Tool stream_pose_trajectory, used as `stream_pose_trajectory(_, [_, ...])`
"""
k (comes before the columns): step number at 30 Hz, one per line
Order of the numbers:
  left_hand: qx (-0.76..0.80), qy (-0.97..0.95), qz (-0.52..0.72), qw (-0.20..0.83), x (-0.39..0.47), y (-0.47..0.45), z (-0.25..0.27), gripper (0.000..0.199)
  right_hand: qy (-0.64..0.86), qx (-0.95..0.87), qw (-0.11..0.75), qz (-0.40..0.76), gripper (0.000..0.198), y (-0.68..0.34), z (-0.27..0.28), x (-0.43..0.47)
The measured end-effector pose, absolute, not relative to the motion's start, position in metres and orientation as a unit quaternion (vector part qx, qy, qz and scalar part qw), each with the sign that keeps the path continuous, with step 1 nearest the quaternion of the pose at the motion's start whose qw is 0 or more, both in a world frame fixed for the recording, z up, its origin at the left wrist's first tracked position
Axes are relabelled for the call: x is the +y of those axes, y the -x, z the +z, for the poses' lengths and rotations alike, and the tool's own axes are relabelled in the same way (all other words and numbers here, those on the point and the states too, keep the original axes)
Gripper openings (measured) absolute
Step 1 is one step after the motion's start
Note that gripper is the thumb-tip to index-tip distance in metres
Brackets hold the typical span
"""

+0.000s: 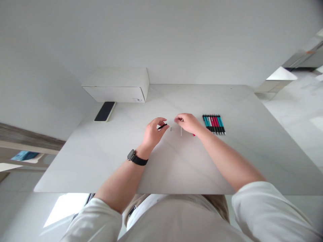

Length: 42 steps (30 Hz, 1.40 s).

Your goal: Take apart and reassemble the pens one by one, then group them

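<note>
My left hand (153, 131) pinches a short black pen piece (162, 126) between thumb and fingertips, above the table. My right hand (187, 122) is closed at the fingertips a little to the right; a small dark bit shows there, too small to name. Just below that hand is a thin white stick (181, 131), which looks like a pen refill. Between the hands lies a tiny grey piece (171, 129), perhaps a spring. A red piece (194, 134) peeks out beside my right wrist, mostly hidden by the arm.
Right of my right hand, several teal, red and white pens (214, 124) lie side by side in a row. A white box (116, 94) stands against the wall at the back left, with a phone (105, 111) in front of it. The white table (174, 168) ends near my body.
</note>
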State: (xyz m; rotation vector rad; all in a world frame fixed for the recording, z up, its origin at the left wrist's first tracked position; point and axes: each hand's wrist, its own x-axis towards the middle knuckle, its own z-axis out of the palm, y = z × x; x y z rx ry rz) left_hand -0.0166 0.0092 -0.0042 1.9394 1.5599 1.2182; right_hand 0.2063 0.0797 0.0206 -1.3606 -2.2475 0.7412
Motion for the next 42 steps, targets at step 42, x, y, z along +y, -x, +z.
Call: stream_pose_trajectory(42, [0.455, -0.808, 0.337, 0.162, -0.001, 0.009, 0.005, 0.030, 0.457, -0.764, 0.320, 0.325, 0.032, -0.226, 0.009, 0.014])
